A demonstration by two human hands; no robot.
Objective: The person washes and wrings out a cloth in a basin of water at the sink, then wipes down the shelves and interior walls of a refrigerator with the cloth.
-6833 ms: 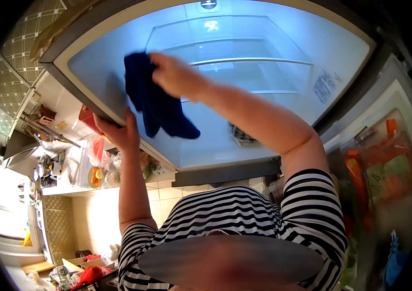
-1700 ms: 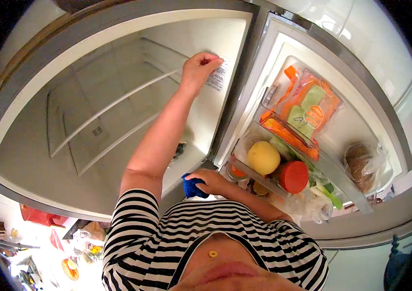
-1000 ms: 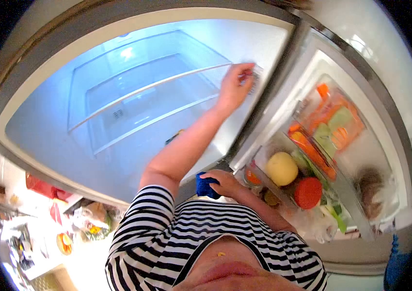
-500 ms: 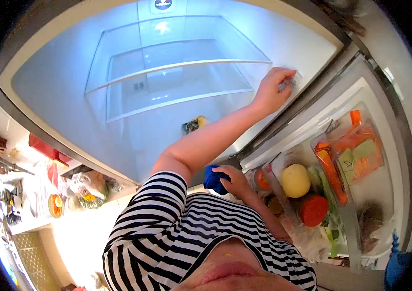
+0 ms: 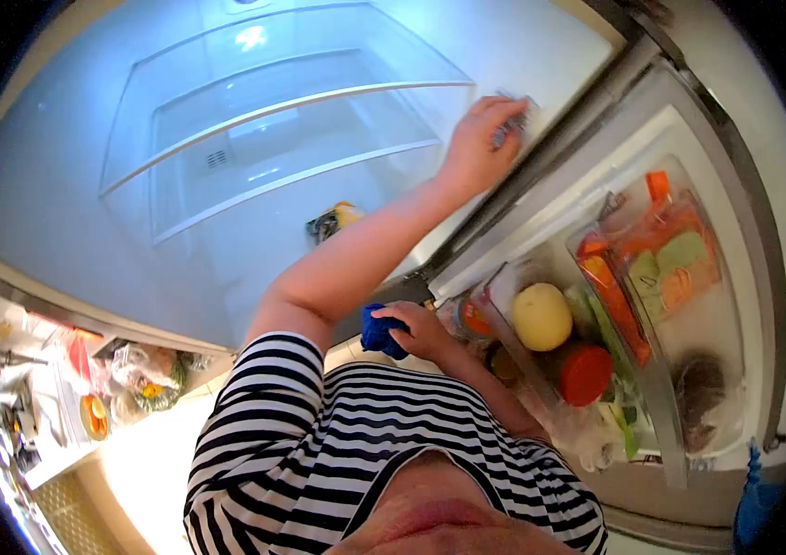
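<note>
My left hand (image 5: 485, 143), its fingers bent and pressed together, touches a printed label (image 5: 511, 120) on the fridge's right inner wall. The hand covers part of the label, and whatever its fingertips hold is too small to make out. Lower down, near the front edge of the fridge, my right hand (image 5: 416, 330) is closed round a bunched dark blue cloth (image 5: 382, 331). Behind my left forearm, a small dark and yellow packet (image 5: 333, 222) lies on the fridge's inner floor.
Glass shelves (image 5: 291, 106) span the lit fridge. On the right, the open door (image 5: 744, 277) holds a yellow round fruit (image 5: 542, 316), a red-lidded jar (image 5: 585, 375), orange bags (image 5: 680, 250) and a brown bagged item (image 5: 700, 393). Bagged food (image 5: 148, 370) stands at the lower left.
Since the earliest frame, the blue cloth has left the left inner wall and is bunched lower in my right hand. My left hand has gone from the fridge's left edge to the label. The view has shifted.
</note>
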